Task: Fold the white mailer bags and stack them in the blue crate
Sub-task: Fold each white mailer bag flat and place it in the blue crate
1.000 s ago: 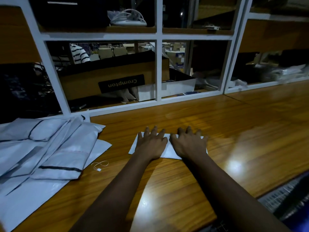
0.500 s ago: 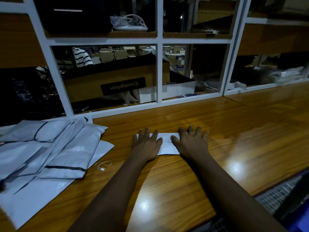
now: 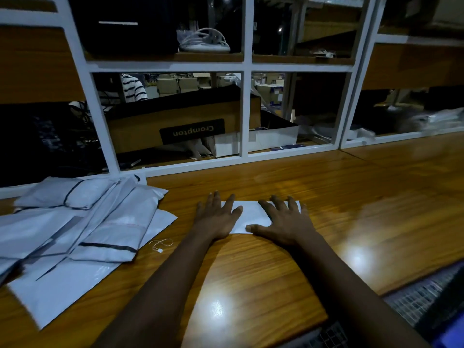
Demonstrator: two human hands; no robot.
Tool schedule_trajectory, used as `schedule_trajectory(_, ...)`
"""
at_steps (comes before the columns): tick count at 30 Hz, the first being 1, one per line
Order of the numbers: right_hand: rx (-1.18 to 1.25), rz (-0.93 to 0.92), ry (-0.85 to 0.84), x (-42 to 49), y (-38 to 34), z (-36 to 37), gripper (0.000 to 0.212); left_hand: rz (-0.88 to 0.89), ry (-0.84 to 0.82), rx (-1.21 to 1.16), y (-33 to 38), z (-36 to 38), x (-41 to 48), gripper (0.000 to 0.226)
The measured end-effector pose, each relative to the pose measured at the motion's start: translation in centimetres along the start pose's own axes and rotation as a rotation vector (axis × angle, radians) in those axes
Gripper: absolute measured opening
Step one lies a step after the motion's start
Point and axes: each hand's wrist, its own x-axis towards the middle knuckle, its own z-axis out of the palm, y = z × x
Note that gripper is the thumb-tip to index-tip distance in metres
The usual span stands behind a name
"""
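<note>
Folded white mailer bag [image 3: 253,216] lies flat on the wooden surface [image 3: 251,285], a small pale rectangle pinned under both hands; the left hand [image 3: 216,217] lies palm down on its left end, fingers straight and spread; the right hand [image 3: 283,222] lies palm down on its right end, fingers fanned wide, thumb stretched along the near edge of the bag; neither hand curls round anything, both simply press; a strip of the bag shows between them.

Left of the left hand, apart from it, a small white tag on a loop of string [image 3: 160,246] lies on the wood; just beyond that sprawls a loose pile of unfolded mailer bags [image 3: 75,229], white with dark strips, overlapping one another and reaching the left edge of view.

Behind the hands, along the far side of the surface, a white-framed shelf unit [image 3: 242,109] rises; in its lower compartment sits a brown Crompton box [image 3: 175,121], its label upside down; above it a coil of white cable [image 3: 204,42] rests on a shelf board; part of a striped garment [image 3: 133,87] shows through the frame.

At the bottom right, below the edge of the surface, the mesh wall of a crate [image 3: 416,300] shows, with a patch of blue in the corner.
</note>
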Motion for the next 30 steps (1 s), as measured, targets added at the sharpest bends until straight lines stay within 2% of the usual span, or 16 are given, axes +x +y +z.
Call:
schedule_trajectory(2,0.018,0.009,0.037,-0.2,0.1,0.3,0.141,-0.019,-0.002,-0.002,0.0,-0.2,-0.2,0.065)
schedule_trajectory(5,0.041,0.018,0.112,-0.7,0.0,0.7,0.106,-0.086,0.01,-0.037,-0.7,-0.1,-0.8,0.066)
schedule_trajectory(7,0.016,0.049,0.165,-1.2,0.1,0.9,0.082,-0.085,0.092,-0.013,-1.3,0.2,-1.9,0.064)
schedule_trajectory(10,-0.034,0.141,0.24,-1.9,0.0,0.9,0.073,0.004,0.286,-0.011,-1.8,0.4,-4.3,0.056)
schedule_trajectory(12,0.011,0.133,0.261,-1.8,0.0,0.4,0.065,0.057,0.317,-0.016,-1.8,0.2,-5.5,0.053)
schedule_trajectory(14,0.083,0.031,0.205,-1.5,-0.1,-0.1,0.071,0.074,0.302,-0.059,-1.7,0.0,-5.7,0.051)
schedule_trajectory(16,0.046,-0.076,0.11,-1.5,-0.4,-0.2,0.08,0.088,0.279,-0.083,-1.3,-0.3,-5.5,0.05)
schedule_trajectory(21,-0.025,-0.07,0.057,-2.5,-0.6,-0.3,0.095,0.087,0.253,-0.038,-1.1,-0.3,-5.2,0.051)
schedule_trajectory(26,-0.106,-0.031,0.068,-4.3,-0.4,-1.4,0.094,0.077,0.223,-0.05,-1.1,-0.3,-5.0,0.051)
schedule_trajectory(30,-0.039,-0.071,-0.026,-3.9,0.1,-2.6,0.083,0.07,0.218,-0.055,-0.9,-0.3,-5.0,0.05)
